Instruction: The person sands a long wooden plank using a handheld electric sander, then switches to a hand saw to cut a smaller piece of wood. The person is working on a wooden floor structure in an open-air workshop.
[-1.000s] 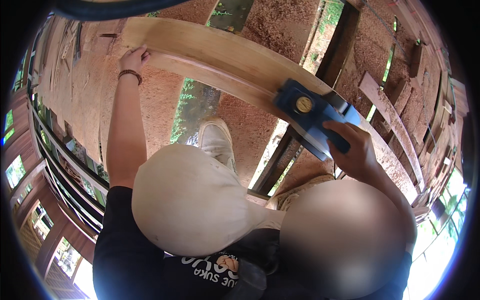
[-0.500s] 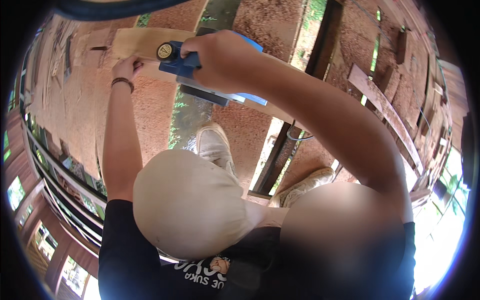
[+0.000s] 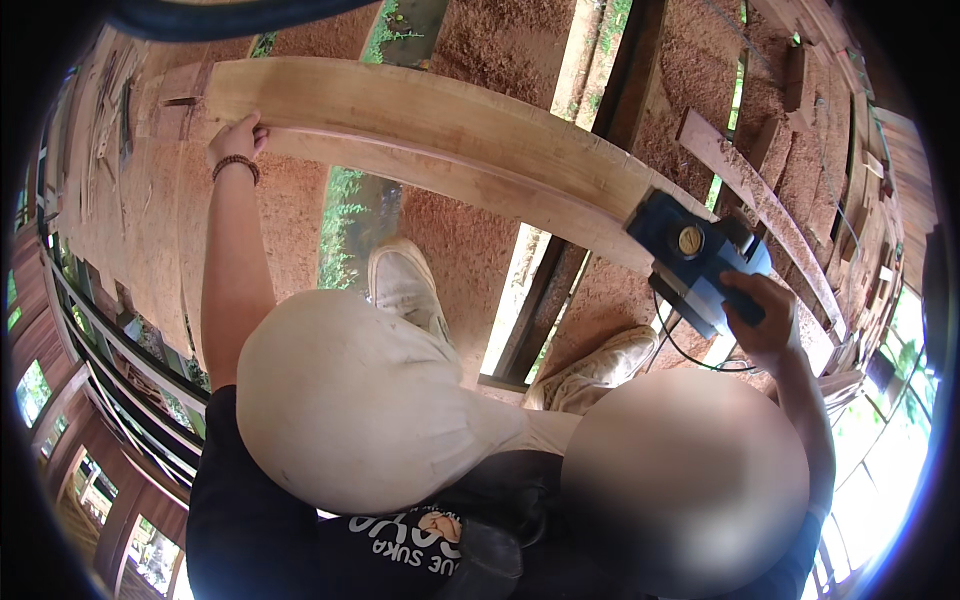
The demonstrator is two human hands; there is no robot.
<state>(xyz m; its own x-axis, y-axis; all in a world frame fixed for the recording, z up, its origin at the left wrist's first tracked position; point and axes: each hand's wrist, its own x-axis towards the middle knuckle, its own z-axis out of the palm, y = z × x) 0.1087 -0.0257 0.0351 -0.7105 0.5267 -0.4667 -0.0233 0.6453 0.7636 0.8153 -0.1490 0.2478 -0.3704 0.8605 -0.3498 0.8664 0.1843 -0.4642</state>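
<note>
A long pale wooden board (image 3: 420,110) stretches from the far left toward the right, with a step or second strip along its near side. My left hand (image 3: 238,140), a brown beaded bracelet at the wrist, is closed on the near edge of the board close to its left end. At the board's right end sits a blue electric planer (image 3: 680,240) with a round knob on top. My right hand (image 3: 765,315) is wrapped round the planer's rear handle. The planer's underside is hidden from view.
A dark cable (image 3: 690,355) loops below the planer. Beyond it lies a narrow reddish plank (image 3: 755,205) dusted with shavings. Reddish sawdust (image 3: 490,50) covers the ground, and gaps and dark beams cross it. My shoes (image 3: 405,285) are just this side of the board.
My right hand has drawn the planer along the board from the left part to the right end, uncovering the board's surface. My left hand has shifted slightly left along the edge.
</note>
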